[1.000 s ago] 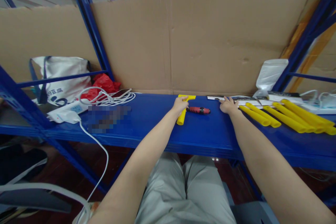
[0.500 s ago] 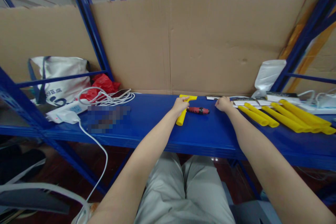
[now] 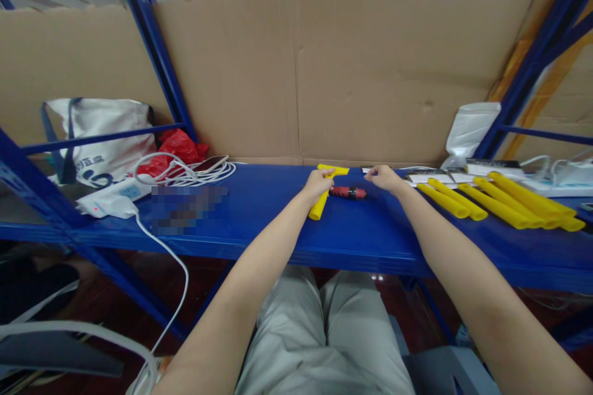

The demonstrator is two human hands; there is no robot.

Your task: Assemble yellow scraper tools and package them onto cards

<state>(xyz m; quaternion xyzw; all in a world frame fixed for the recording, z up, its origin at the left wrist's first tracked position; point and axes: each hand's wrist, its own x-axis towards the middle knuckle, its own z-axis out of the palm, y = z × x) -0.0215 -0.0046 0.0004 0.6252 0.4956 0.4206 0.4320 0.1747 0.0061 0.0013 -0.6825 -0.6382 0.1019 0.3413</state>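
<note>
My left hand (image 3: 317, 182) is closed around a yellow T-shaped plastic handle (image 3: 317, 209), whose crossbar lies toward the back of the blue shelf. Just right of it lies a red and black screwdriver-like tool (image 3: 351, 192), its left end close to my left fingers. My right hand (image 3: 383, 178) hovers beyond the tool's right end with its fingers bent together at the tips. Whatever those fingertips hold, if anything, is too small to make out. Behind my right hand, a flat black and white packet (image 3: 365, 170) is partly covered.
Several yellow tubes (image 3: 504, 203) lie side by side on the right of the blue shelf (image 3: 264, 210), near small boxes (image 3: 493, 168). At left are a white power strip (image 3: 109, 200), coiled white cable (image 3: 204, 178), a red bag (image 3: 178, 148) and a cloth bag (image 3: 109, 136). Cardboard (image 3: 370, 74) stands behind.
My right hand has moved left toward the red and black tool, and its fingers have loosened from a fist and reach forward. My left hand keeps its hold on the yellow handle.
</note>
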